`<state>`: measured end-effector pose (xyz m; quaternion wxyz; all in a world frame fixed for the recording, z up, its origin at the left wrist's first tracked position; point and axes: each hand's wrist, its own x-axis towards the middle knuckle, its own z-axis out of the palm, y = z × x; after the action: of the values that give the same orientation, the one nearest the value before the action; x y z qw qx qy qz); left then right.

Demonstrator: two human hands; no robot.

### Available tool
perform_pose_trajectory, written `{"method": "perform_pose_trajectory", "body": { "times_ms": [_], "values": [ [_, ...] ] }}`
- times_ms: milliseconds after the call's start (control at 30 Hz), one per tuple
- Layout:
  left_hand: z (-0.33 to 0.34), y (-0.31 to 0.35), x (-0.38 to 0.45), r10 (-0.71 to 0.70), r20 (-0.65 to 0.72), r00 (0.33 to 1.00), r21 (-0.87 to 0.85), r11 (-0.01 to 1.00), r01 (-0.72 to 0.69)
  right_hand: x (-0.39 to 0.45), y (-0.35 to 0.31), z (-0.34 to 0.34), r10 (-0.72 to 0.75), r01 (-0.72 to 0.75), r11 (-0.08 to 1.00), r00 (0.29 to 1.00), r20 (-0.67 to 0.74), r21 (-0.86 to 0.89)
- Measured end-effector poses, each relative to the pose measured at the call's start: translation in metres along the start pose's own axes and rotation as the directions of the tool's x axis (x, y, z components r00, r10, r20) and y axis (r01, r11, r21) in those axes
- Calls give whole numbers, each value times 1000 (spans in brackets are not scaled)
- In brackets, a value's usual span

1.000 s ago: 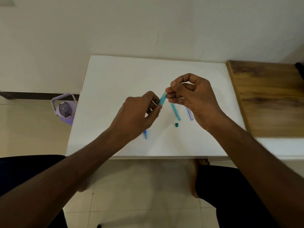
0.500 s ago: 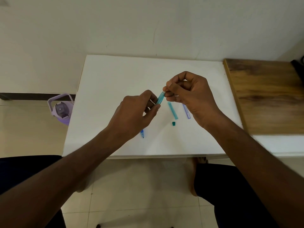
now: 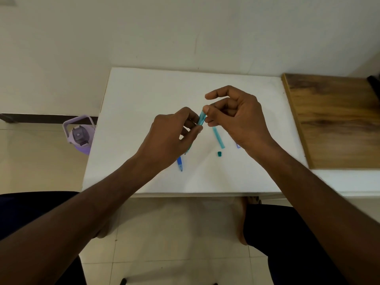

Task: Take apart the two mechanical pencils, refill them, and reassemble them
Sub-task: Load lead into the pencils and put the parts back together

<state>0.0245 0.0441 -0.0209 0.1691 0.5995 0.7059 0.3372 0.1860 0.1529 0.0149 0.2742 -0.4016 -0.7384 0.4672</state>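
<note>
My left hand (image 3: 172,138) grips a teal mechanical pencil (image 3: 201,119) and holds it tilted above the white table (image 3: 139,93). My right hand (image 3: 236,118) pinches the pencil's upper end between thumb and middle finger, with the index finger lifted clear. A loose teal tube (image 3: 218,137) lies on the table under the right hand, and a small teal cap (image 3: 219,154) sits just below it. The blue pencil (image 3: 180,163) lies flat, mostly hidden by my left hand. A purple lead case (image 3: 238,146) peeks out beside my right wrist.
A wooden board (image 3: 333,120) adjoins the table on the right. A purple water bottle (image 3: 79,136) stands on the floor to the left of the table. My knees and feet are below the table's front edge.
My right index finger has lifted away from the pinch at the pencil's top. Both hands and the teal pencil stay in about the same place.
</note>
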Motion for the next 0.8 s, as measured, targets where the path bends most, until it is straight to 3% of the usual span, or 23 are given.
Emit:
{"method": "perform_pose_trajectory", "body": {
  "times_ms": [167, 300, 533, 633, 733, 800],
  "values": [
    [-6, 3, 4, -49, 7, 999, -33, 998, 49, 3, 0, 5, -100, 97, 994, 994, -49, -59],
    [-14, 7, 4, -89, -15, 996, -106, 991, 87, 3, -1, 7, -160, 159, 981, 987, 4, -112],
    [-17, 5, 6, -136, -37, 990, -178, 976, 127, 2, 3, 7, -149, 162, 974, 985, 88, -161],
    [-14, 1, 8, -152, -50, 987, -174, 975, 141, 4, 8, 7, -137, 141, 977, 990, 37, -158],
    [-16, -5, 10, -202, -85, 976, -231, 957, 178, 9, 20, 8, -118, 98, 942, 992, -45, -320],
    [-18, -9, 10, -245, -106, 964, -267, 941, 209, 11, 28, 13, -122, 130, 869, 991, 47, -478]
  ]
}}
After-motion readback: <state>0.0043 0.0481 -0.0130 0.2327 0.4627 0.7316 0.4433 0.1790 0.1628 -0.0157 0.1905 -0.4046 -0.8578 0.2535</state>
